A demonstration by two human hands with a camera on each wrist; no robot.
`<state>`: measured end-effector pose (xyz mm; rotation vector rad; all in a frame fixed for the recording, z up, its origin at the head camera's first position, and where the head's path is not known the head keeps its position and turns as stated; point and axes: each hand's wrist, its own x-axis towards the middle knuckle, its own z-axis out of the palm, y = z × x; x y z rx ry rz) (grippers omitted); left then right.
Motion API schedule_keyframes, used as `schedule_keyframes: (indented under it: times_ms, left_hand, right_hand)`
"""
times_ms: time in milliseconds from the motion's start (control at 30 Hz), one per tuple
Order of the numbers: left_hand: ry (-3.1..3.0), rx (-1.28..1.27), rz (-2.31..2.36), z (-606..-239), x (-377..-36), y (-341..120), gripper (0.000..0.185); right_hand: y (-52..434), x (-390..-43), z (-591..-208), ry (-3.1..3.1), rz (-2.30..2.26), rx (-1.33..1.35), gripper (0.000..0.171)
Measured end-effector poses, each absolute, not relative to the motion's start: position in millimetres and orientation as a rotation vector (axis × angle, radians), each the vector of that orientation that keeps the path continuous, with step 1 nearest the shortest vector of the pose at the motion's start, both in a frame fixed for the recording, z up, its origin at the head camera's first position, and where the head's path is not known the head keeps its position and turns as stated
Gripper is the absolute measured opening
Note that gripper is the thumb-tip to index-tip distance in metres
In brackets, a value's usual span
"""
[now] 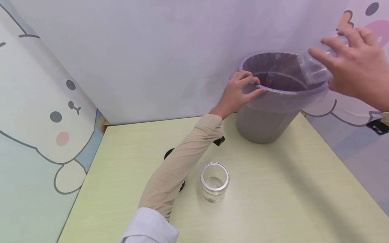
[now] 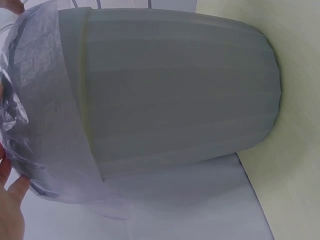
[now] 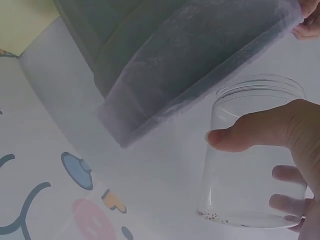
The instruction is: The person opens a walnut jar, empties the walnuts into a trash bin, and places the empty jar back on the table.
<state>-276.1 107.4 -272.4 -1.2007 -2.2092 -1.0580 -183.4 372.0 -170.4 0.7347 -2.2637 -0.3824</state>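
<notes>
A clear jar (image 1: 314,71) is tilted over the right side of a grey trash bin (image 1: 258,125), its mouth towards the opening. My right hand (image 1: 361,64) holds it, thumb on one side and fingers on the other in the right wrist view. Small brown specks lie in the base of the jar (image 3: 235,200). A thin translucent bag (image 2: 45,95) lines the bin and folds down over its rim. With thumb and fingers, my left hand (image 1: 238,89) grips the bagged rim on the near left side.
Another clear jar with a silver rim (image 1: 213,194) stands upright on the pale yellow table (image 1: 273,202). Black items, one a small black piece (image 1: 218,140), are partly hidden by my left sleeve. Walls with cartoon animals (image 1: 63,118) border the table.
</notes>
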Motion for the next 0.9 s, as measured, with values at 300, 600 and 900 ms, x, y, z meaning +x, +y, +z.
schedule_keyframes:
  times_ms: [300, 600, 900]
  left_hand:
    - [-2.209, -1.192, -1.042, -274, -279, 107, 0.026]
    - [-2.229, -1.188, -1.029, -274, -281, 107, 0.027]
    - [-2.221, -1.192, -1.034, -275, -283, 107, 0.027]
  right_hand:
    - [381, -181, -164, -2.317, -0.228, 0.572, 0.092]
    - [379, -182, -159, -2.320, -0.143, 0.511, 0.096]
    - [370, -184, -160, -2.293, -0.383, 0.574, 0.085]
